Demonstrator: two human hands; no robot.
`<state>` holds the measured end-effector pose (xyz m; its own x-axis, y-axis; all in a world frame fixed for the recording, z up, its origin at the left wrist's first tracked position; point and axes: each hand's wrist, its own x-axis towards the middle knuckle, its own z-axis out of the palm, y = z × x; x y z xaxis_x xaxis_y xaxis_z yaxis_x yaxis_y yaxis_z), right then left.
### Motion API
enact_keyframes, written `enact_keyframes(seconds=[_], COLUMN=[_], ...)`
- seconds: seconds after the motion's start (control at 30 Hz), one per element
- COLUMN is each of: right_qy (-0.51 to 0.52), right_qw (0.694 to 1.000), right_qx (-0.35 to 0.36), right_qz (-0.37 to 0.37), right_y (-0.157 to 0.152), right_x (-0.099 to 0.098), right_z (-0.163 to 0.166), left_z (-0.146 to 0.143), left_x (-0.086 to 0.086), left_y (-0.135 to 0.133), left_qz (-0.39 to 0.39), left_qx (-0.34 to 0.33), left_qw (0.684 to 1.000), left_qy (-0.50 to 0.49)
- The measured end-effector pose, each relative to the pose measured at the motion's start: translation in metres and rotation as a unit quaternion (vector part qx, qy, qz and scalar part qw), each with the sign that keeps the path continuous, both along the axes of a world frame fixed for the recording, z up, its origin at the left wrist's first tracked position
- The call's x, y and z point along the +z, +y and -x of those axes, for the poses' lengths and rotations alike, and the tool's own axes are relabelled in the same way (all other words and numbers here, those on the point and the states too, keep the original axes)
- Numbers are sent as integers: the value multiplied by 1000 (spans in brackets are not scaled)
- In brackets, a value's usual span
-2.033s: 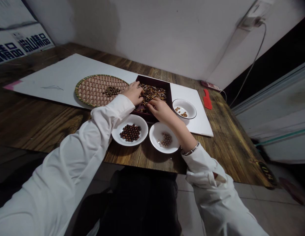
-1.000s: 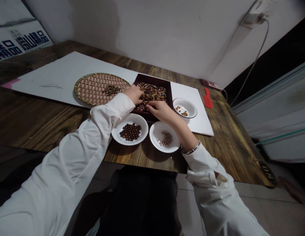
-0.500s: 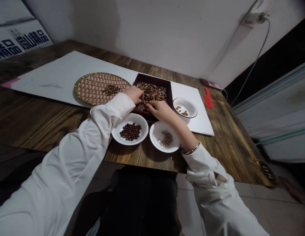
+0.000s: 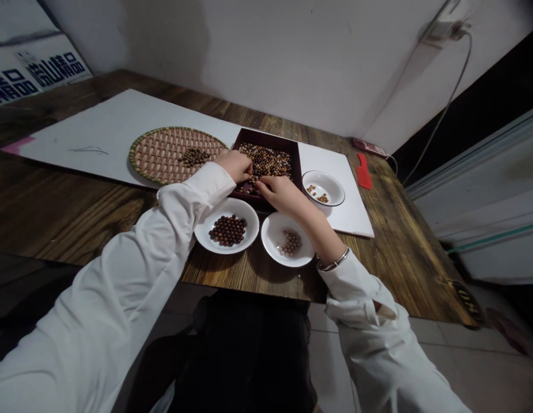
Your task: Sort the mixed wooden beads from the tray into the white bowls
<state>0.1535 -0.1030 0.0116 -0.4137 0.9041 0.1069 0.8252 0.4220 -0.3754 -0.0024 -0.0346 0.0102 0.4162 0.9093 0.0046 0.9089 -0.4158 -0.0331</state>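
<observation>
A dark red box (image 4: 295, 158) holds many mixed beads (image 4: 268, 160) in brown, yellow and grey. My left hand (image 4: 235, 165) reaches over its left front corner, fingers curled together; what they pinch, if anything, is hidden. Over the front of the box, my right hand (image 4: 277, 190) has thumb and fingers bent close together at the beads, and I cannot make out anything between them. Below the left wrist stands a white bowl (image 4: 201, 232) of dark brown beads (image 4: 228, 230). Another white bowl (image 4: 270, 252), with pale beads (image 4: 291, 243), sits under my right forearm.
Left of the box lies a round woven tray (image 4: 154, 152) with brown beads (image 4: 195, 156). A dark-rimmed white bowl (image 4: 330, 183) with a few yellowish beads stands to the right. Beyond it are a red comb-like tool (image 4: 364, 172) and a power strip (image 4: 368, 148). A white board (image 4: 115, 126) lies underneath.
</observation>
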Motion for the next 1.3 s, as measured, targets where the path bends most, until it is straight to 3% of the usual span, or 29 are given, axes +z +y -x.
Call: enact_keyframes(seconds=[0.33, 0.53, 0.9, 1.3], right_qy=[3, -25, -3, 91], right_qw=[1000, 997, 999, 995], right_qx=[1, 25, 23, 10], right_qz=[-3, -62, -41, -33], right_y=[2, 7, 8, 14], right_x=[-3, -8, -10, -21], right_z=[-1, -2, -3, -9], left_z=[1, 2, 1, 5], left_x=[-4, -5, -1, -17], left_y=[0, 0, 0, 18], left_qz=[-33, -128, -96, -156], left_qx=[-26, -73, -120, -204], left_qw=[996, 978, 972, 943], left_qy=[-76, -146, -179, -212])
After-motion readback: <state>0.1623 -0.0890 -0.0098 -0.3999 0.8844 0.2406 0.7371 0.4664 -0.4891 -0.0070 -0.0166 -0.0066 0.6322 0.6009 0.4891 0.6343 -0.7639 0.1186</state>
